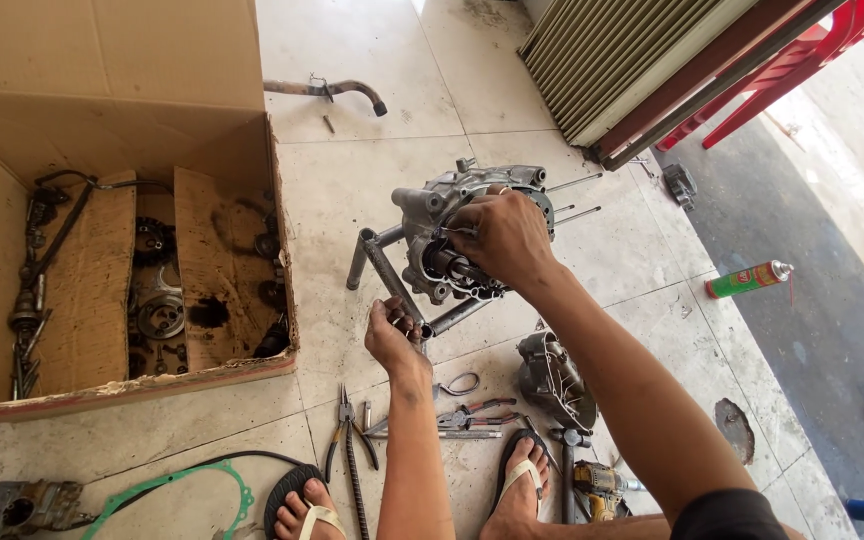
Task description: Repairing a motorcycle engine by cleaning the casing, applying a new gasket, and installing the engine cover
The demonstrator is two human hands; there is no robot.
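Squatting on the tiled floor (352,190) in sandals, pale square tiles with plenty of grease stains and dark grout lines. The engine crankcase (442,225) sits in front of me on a small frame of steel tubes (377,262), studs sticking out toward the right. My right hand (502,238) lies on top of the case, fingers curled over the gear shafts in the middle; I honestly can't tell if that grip is pinching anything. My left hand (395,338) is clenched around some small dark part, just beside the lower tube.

To my left there's a big cardboard box (102,90) with oily gears and linkages inside. Near my feet: pliers (350,440), a few more hand tools, a green gasket (177,490), a loose engine cover (555,382) and a yellow cordless drill (600,485). Off to the right the tiles end at darker concrete, where a green spray can (749,279) lies on its side. A corrugated metal shutter (632,50) and red plastic chair (802,55) stand at the top right.
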